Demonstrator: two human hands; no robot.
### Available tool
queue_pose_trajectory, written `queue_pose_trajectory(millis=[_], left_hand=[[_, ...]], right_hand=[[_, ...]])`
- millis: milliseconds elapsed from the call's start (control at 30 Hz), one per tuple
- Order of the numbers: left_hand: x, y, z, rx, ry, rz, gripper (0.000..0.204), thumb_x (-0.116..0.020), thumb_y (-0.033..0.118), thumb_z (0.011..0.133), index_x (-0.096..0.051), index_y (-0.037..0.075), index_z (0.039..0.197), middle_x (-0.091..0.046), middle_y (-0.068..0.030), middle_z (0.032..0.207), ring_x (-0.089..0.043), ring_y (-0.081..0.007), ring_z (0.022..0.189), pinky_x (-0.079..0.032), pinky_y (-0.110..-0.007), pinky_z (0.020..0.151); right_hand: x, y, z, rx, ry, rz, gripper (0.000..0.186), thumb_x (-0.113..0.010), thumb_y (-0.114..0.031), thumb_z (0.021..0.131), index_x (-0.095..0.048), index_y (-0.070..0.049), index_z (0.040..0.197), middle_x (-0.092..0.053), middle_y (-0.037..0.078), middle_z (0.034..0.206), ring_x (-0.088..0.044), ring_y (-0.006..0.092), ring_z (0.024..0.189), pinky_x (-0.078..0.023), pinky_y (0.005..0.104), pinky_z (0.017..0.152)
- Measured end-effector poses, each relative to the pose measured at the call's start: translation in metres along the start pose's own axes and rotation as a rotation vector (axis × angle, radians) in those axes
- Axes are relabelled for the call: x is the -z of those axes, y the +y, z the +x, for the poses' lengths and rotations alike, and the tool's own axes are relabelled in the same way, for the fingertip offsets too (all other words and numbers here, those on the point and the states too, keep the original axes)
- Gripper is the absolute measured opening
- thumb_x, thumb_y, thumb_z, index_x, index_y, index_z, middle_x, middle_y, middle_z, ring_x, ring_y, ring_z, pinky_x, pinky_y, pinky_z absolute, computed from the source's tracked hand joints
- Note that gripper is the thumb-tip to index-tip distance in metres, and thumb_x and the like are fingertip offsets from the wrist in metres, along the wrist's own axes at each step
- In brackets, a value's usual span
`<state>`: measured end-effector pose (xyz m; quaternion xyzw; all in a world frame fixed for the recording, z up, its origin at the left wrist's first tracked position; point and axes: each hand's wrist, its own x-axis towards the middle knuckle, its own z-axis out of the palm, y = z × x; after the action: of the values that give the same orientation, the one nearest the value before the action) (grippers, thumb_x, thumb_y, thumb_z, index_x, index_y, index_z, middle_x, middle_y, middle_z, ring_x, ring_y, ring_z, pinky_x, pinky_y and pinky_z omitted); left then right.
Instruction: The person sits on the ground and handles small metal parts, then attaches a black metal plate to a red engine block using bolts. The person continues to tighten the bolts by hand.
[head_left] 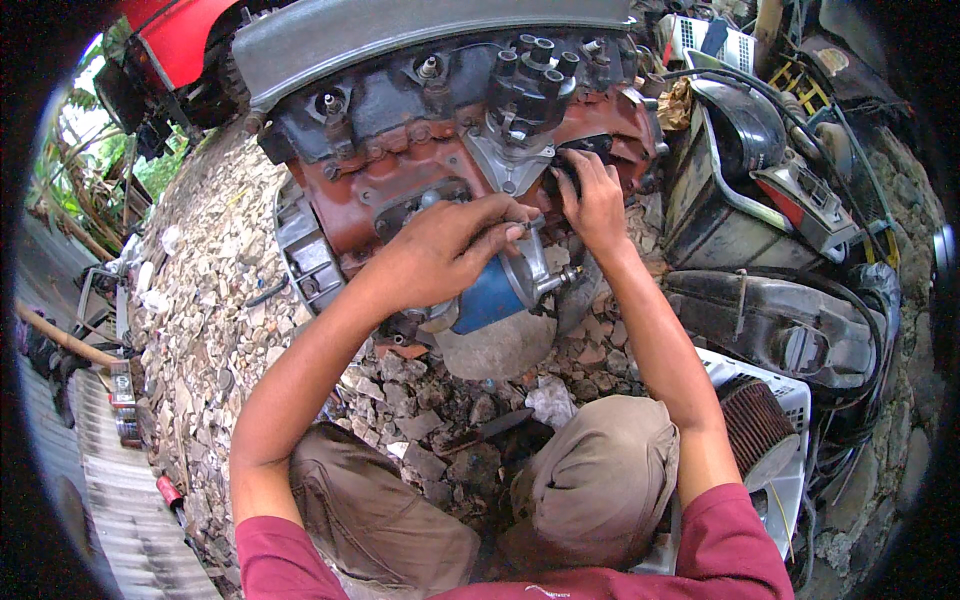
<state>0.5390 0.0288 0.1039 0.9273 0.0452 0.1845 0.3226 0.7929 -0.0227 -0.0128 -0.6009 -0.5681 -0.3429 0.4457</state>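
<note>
A red-brown and black engine [340,200] fills the upper middle. My left hand [450,245] reaches over a blue cylinder [490,298] that looks like an oil filter. Its thumb and fingers are pinched at the edge of the silvery metal housing [535,260] beside the cylinder; what they grip is too small to name. My right hand [594,195] is farther right, fingers curled in against a dark part of the block, and what they hold is hidden. Just above it stands the black distributor cap [530,80] on a silvery bracket [508,165].
Broken stones [220,330] cover the ground around the engine. To the right are a dark bin [690,225] of parts, a black tank-like part [780,325] and a white crate [795,400] with a pleated round filter [760,430]. A red vehicle [175,45] stands at the far left.
</note>
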Motion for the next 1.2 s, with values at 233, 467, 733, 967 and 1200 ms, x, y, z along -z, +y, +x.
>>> queue_pose_trajectory(millis=[233,467,733,967,1200], left_hand=[[0.0002,-0.0008,0.0002,-0.001,0.002,0.007,0.027,-0.052,0.020,0.100,-0.063,0.004,0.119,-0.073,-0.0149,0.089,-0.071,-0.0327,0.089,-0.052,-0.042,0.077],[-0.0005,-0.0004,0.0001,0.007,0.000,0.005,0.028,-0.052,0.020,0.100,-0.063,0.004,0.120,-0.073,-0.0150,0.089,-0.071,-0.0322,0.090,-0.052,-0.041,0.077],[-0.0017,-0.0035,0.0000,-0.002,0.004,-0.007,0.027,-0.052,0.020,0.100,-0.062,0.005,0.120,-0.073,-0.0143,0.090,-0.071,-0.0313,0.090,-0.052,-0.042,0.078],[0.0006,-0.0003,0.0001,0.001,-0.006,0.032,0.027,-0.052,0.019,0.100,-0.062,0.005,0.120,-0.073,-0.0144,0.091,-0.071,-0.0316,0.091,-0.052,-0.041,0.078],[0.0008,0.0000,0.0004,0.013,-0.028,0.013,0.027,-0.052,0.017,0.101,-0.061,0.003,0.122,-0.072,-0.0135,0.093,-0.070,-0.0273,0.091,-0.052,-0.038,0.080]], right_hand=[[-0.0004,-0.0031,0.0036,0.005,0.052,0.038,0.024,-0.069,-0.008,0.086,-0.063,-0.002,0.109,-0.067,0.014,0.102,-0.063,0.0348,0.086,-0.045,0.0410,0.075],[0.0005,-0.0002,0.0008,-0.008,-0.002,-0.017,0.025,-0.068,-0.012,0.088,-0.062,-0.003,0.111,-0.067,0.013,0.101,-0.065,0.0321,0.086,-0.045,0.0418,0.076],[-0.0019,0.0018,0.0020,0.001,0.035,-0.009,0.023,-0.067,-0.014,0.089,-0.062,-0.003,0.109,-0.067,0.012,0.099,-0.065,0.0314,0.082,-0.044,0.0413,0.074],[-0.0007,0.0001,0.0006,-0.028,-0.018,-0.004,0.024,-0.069,-0.009,0.087,-0.062,-0.003,0.109,-0.067,0.013,0.099,-0.064,0.0342,0.086,-0.045,0.0409,0.076],[-0.0017,0.0005,0.0014,-0.018,-0.012,0.001,0.023,-0.066,-0.010,0.088,-0.061,-0.004,0.109,-0.068,0.012,0.098,-0.065,0.0322,0.086,-0.044,0.0418,0.077]])
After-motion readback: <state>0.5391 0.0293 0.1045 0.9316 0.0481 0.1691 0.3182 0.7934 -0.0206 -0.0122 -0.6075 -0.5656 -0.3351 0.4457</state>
